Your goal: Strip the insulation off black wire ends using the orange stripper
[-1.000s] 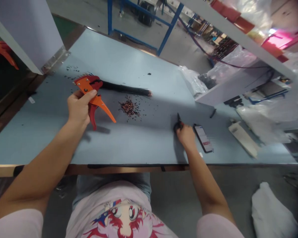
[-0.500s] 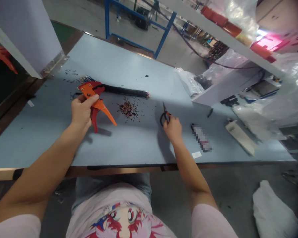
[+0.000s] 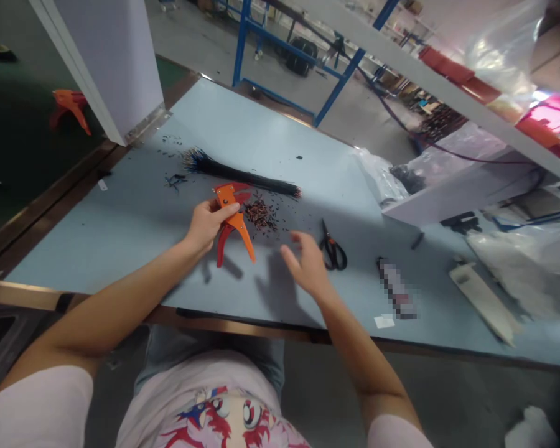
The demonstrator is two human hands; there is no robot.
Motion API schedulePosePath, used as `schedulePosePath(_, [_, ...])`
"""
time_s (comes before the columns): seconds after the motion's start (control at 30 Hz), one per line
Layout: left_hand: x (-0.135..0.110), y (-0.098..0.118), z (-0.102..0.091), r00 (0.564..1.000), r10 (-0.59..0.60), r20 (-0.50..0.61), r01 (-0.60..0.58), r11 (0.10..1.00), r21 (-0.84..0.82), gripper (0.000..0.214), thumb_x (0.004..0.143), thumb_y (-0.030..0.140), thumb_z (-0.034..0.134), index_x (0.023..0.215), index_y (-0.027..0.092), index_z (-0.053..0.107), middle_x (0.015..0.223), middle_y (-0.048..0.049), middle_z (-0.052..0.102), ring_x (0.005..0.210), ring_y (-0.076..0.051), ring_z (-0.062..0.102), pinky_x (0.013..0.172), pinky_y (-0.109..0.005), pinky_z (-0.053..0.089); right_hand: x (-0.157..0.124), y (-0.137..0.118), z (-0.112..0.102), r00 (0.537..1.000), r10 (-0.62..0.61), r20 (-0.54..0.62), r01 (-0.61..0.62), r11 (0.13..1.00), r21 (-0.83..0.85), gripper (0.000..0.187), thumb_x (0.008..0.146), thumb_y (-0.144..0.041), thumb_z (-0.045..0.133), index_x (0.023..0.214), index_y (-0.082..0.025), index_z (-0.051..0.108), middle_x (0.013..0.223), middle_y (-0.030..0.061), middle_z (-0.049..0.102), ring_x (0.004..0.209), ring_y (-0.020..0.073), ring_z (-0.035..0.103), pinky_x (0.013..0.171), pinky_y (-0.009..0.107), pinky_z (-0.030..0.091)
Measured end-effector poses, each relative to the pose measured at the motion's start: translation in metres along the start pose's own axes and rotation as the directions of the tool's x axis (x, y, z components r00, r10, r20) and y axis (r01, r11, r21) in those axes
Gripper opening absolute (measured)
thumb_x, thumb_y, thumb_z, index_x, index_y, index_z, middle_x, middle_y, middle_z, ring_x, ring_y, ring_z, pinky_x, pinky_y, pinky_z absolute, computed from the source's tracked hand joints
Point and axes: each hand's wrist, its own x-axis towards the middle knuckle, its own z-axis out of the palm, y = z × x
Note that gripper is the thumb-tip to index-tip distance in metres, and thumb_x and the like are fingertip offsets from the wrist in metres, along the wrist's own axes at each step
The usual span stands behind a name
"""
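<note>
My left hand (image 3: 208,223) grips an orange and red wire stripper (image 3: 231,208) by its upper body, its two handles spread and pointing down. Above the table, my right hand (image 3: 307,262) is open and holds nothing, fingers stretched toward the stripper. Just right of that hand lies a pair of scissors (image 3: 334,250) with black handles, apart from the fingers. Behind the stripper a bundle of black wires (image 3: 252,178) rests across the table, bare copper showing at its right end. A pile of short black and copper scraps (image 3: 262,214) sits between the stripper and the bundle.
The blue-grey table (image 3: 135,242) also bears a pixelated slim object (image 3: 396,289), a white paper slip (image 3: 384,321) and a pale flat piece (image 3: 485,302). Plastic bags (image 3: 518,267) lie at right under a shelf (image 3: 401,59). Another orange tool (image 3: 71,109) is at far left.
My right hand has let go of the scissors, which now lie on the table, and has moved left. My left hand has brought the wire stripper away from the wire bundle, nearer to me.
</note>
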Motion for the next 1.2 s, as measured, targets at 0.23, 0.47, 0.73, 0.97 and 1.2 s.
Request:
schedulePosePath(0.23, [-0.022, -0.008, 0.011, 0.988, 0.147, 0.034, -0.151, 0.953, 0.262, 0.03, 0.064, 0.031, 0.074, 0.087, 0.014, 0.064, 0.084, -0.0046, 0.067, 0.073, -0.014, 0.061, 0.07, -0.026, 0.05, 0.004, -0.078, 0.06, 0.989, 0.088, 0.122, -0.129, 0.914, 0.384, 0.096, 0.064, -0.05, 0.072, 0.138, -0.017, 0.02, 0.127, 0.0176, 0.048, 0.109, 0.0277, 0.053, 0.09, 0.043, 0.044])
schedulePosePath(0.47, [-0.013, -0.009, 0.009, 0.996, -0.007, 0.094, -0.002, 0.996, 0.094, 0.036, 0.074, 0.052, 0.058, 0.083, 0.017, 0.057, 0.073, -0.0009, 0.059, 0.048, -0.007, 0.045, 0.04, -0.019, 0.03, 0.017, -0.051, 0.031, 0.951, 0.209, 0.227, -0.305, 0.529, 0.792, 0.054, 0.062, -0.039, 0.072, 0.102, -0.023, 0.04, 0.078, -0.0032, 0.05, 0.054, 0.0085, 0.044, 0.048, 0.021, 0.038])
schedulePosePath(0.73, [0.006, 0.002, -0.001, 0.994, -0.08, -0.077, 0.077, 0.996, -0.035, 0.008, 0.067, 0.02, 0.054, 0.068, 0.019, 0.046, 0.059, 0.0034, 0.05, 0.043, -0.006, 0.039, 0.036, -0.016, 0.019, 0.003, -0.01, 0.013, 0.878, -0.015, 0.478, -0.477, 0.061, 0.877, 0.049, 0.057, -0.044, 0.07, 0.096, -0.023, 0.05, 0.073, -0.003, 0.039, 0.051, 0.008, 0.033, 0.039, 0.017, 0.026])
schedulePosePath(0.97, [0.004, 0.006, -0.001, 0.999, 0.032, 0.0, -0.032, 0.994, 0.104, 0.013, 0.07, 0.024, 0.063, 0.069, 0.019, 0.051, 0.059, 0.0044, 0.047, 0.043, -0.005, 0.035, 0.039, -0.018, 0.022, -0.002, -0.016, 0.019, 0.842, -0.109, 0.529, -0.536, -0.039, 0.844, 0.041, 0.072, -0.04, 0.046, 0.105, -0.017, 0.055, 0.093, 0.0107, 0.058, 0.08, 0.0234, 0.057, 0.067, 0.039, 0.049])
schedulePosePath(1.2, [-0.013, 0.004, 0.003, 0.965, 0.131, 0.228, -0.212, 0.899, 0.383, 0.011, 0.076, 0.029, 0.061, 0.073, 0.02, 0.055, 0.059, 0.0035, 0.048, 0.05, -0.008, 0.042, 0.046, -0.021, 0.032, -0.009, -0.015, 0.02, 0.856, -0.032, 0.515, -0.514, -0.142, 0.846, 0.038, 0.069, -0.035, 0.067, 0.102, -0.021, 0.054, 0.092, 0.0037, 0.054, 0.072, 0.0151, 0.053, 0.072, 0.036, 0.051])
